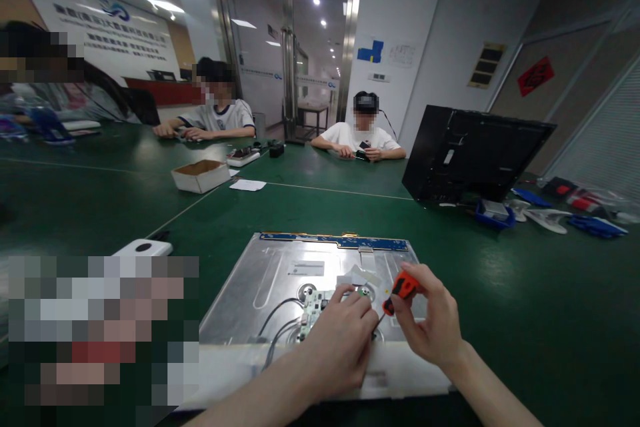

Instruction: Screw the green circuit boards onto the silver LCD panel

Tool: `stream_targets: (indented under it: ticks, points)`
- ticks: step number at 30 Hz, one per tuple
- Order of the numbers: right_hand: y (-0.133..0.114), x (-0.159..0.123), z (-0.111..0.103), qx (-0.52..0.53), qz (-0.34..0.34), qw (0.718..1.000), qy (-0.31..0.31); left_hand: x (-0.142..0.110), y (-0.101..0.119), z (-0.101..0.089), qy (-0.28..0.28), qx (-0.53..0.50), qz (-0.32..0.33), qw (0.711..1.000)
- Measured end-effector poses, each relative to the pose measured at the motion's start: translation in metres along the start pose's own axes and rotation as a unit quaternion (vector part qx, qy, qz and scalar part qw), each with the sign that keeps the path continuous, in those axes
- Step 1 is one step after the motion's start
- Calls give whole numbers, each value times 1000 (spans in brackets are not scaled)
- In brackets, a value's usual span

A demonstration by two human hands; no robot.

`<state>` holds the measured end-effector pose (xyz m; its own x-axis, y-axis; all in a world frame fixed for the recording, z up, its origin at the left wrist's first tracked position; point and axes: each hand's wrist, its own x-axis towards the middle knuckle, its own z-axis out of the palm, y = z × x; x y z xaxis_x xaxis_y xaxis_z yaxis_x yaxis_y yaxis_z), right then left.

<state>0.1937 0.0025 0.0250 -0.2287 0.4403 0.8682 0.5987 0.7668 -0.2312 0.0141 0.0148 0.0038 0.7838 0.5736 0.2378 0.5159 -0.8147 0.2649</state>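
A flat metal display panel (270, 267) lies in front of me, with a blue circuit strip (320, 240) along its far edge. On its middle sits a green circuit board (313, 307), with black cables running off to the left. My left hand (345, 330) rests over the right part of that board, fingers bent and the fingertips partly hidden. My right hand (435, 313) grips an orange and black screwdriver (401, 290) by its handle. Its thin shaft slants down towards my left hand, and the tip is hidden there.
A black monitor (470, 153) stands at the right, beside a blue tray (494, 213) and blue gloves (597, 225). An open white box (201, 177), some paper (247, 185) and a white device (145, 248) lie to the left. Several people sit around the green table (320, 207).
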Motion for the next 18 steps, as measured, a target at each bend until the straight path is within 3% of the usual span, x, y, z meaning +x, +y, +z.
stream_targets:
  ticks: [9,18]
  points:
    - [-2,2,1,-26,-33,999,10,0,-3,1,-25,14,9,1000]
    - [-3,-1,0,-5,0,1000,-23,1,-3,0,-10,10,8,1000]
